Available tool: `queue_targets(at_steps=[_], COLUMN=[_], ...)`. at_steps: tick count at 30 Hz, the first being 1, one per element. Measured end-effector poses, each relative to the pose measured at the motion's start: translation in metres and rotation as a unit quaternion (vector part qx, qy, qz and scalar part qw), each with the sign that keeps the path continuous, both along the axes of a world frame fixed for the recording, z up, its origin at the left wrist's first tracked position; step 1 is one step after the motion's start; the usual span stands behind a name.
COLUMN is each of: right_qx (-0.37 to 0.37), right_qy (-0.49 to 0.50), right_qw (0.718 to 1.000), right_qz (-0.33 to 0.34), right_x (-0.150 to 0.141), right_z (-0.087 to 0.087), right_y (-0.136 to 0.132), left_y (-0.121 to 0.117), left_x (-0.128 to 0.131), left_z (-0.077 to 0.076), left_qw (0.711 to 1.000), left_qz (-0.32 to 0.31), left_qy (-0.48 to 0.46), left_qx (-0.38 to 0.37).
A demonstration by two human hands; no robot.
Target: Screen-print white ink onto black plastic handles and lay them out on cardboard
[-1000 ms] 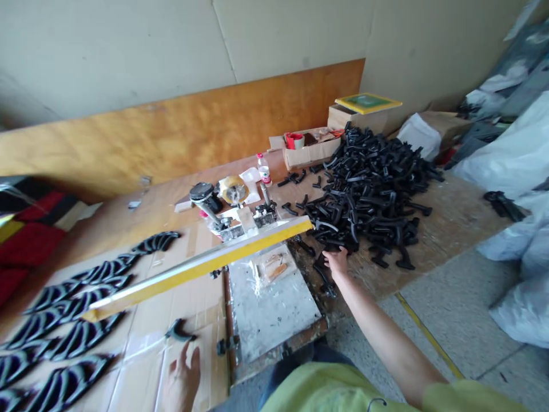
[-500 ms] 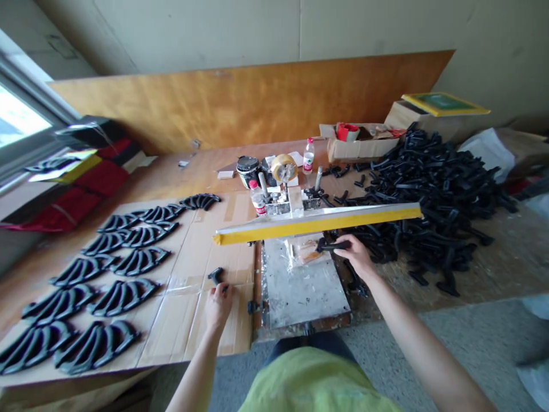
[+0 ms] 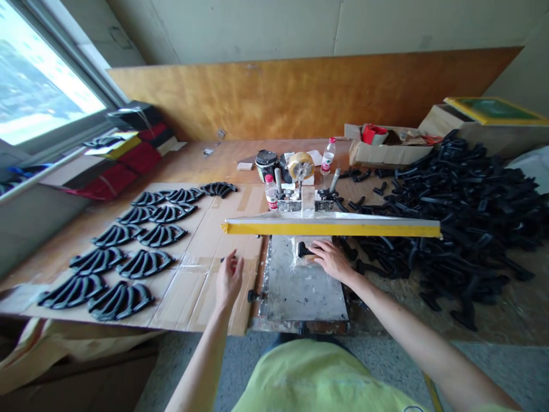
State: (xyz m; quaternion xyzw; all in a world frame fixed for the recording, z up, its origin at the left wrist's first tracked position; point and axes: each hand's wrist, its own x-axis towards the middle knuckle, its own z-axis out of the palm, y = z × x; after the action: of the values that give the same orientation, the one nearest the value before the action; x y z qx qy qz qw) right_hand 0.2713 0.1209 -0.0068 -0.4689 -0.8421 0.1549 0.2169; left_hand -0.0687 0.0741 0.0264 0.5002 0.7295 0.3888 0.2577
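My right hand (image 3: 331, 258) is closed on a black plastic handle (image 3: 303, 250), low over the clear-wrapped fixture (image 3: 295, 258) of the grey metal plate (image 3: 304, 292). Its fingers cover most of the handle. My left hand (image 3: 230, 278) is over the cardboard sheet (image 3: 206, 292), left of the plate, its fingers curled round another black handle, of which only small dark bits show. A yellow-edged screen frame (image 3: 334, 228) spans across just beyond both hands, raised above the plate.
Fanned rows of black handles (image 3: 146, 264) lie on the cardboard at left. A big heap of black handles (image 3: 472, 200) covers the right side. Behind the frame stand a clamp stand with a tape roll (image 3: 301, 166), a dark tub (image 3: 266, 165), a bottle (image 3: 328, 155) and a cardboard box (image 3: 390, 153).
My right hand has picked a handle from the heap and carried it left onto the plate's fixture. My left hand has closed on the handle lying on the cardboard. The view has swung left.
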Motion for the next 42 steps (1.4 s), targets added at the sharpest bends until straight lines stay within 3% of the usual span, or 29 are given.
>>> queue_targets(at_steps=[3,5,8,10,12,15,18,21,23,27,31,34,39,42], right_qx=[-0.021,-0.033,-0.042,-0.041,-0.026,0.049,0.107,0.06,0.019,0.035,0.059,0.044,0.069,0.079], right_qy=[0.03,0.062,0.118,0.145,0.16,0.139,0.048,-0.075,-0.143,-0.191,-0.175,-0.15,-0.137,-0.134], right_qw=[0.999,0.997,0.981,0.962,0.956,0.974,0.989,0.995,0.989,0.981,0.975,0.969,0.981,0.978], right_qz=[0.008,-0.017,-0.145,-0.227,-0.246,-0.173,-0.087,-0.037,-0.026,-0.011,0.12,0.194,0.114,0.141], right_x=[0.007,0.021,0.054,0.074,0.081,0.055,0.008,-0.026,-0.036,-0.038,-0.029,-0.024,-0.029,-0.028], right_z=[0.003,0.009,0.026,0.041,0.057,0.078,0.087,0.085,0.079,0.067,0.067,0.076,0.077,0.069], right_y=[-0.001,0.004,0.019,0.032,0.044,0.064,0.084,0.098,0.097,0.066,0.027,0.023,0.025,0.012], left_y=[0.028,0.04,0.038,0.025,0.007,-0.017,-0.027,-0.026,-0.025,-0.024,-0.024,-0.024,-0.025,-0.025], left_x=[0.049,0.074,0.088,0.083,0.071,0.058,0.058,0.062,0.063,0.061,0.06,0.06,0.061,0.063], left_z=[0.068,0.102,0.122,0.116,0.099,0.06,0.019,-0.012,-0.023,-0.033,-0.04,-0.042,-0.035,-0.03], left_qw=[0.968,0.933,0.911,0.916,0.929,0.928,0.923,0.929,0.933,0.929,0.925,0.929,0.936,0.932], left_qz=[-0.05,-0.087,-0.096,-0.08,-0.083,-0.105,-0.109,-0.1,-0.095,-0.094,-0.091,-0.088,-0.078,-0.075], left_qy=[-0.227,-0.325,-0.372,-0.373,-0.361,-0.342,-0.35,-0.337,-0.327,-0.336,-0.348,-0.337,-0.32,-0.331], left_qx=[0.094,0.125,0.148,0.124,0.03,-0.102,-0.12,-0.116,-0.12,-0.125,-0.123,-0.122,-0.124,-0.128])
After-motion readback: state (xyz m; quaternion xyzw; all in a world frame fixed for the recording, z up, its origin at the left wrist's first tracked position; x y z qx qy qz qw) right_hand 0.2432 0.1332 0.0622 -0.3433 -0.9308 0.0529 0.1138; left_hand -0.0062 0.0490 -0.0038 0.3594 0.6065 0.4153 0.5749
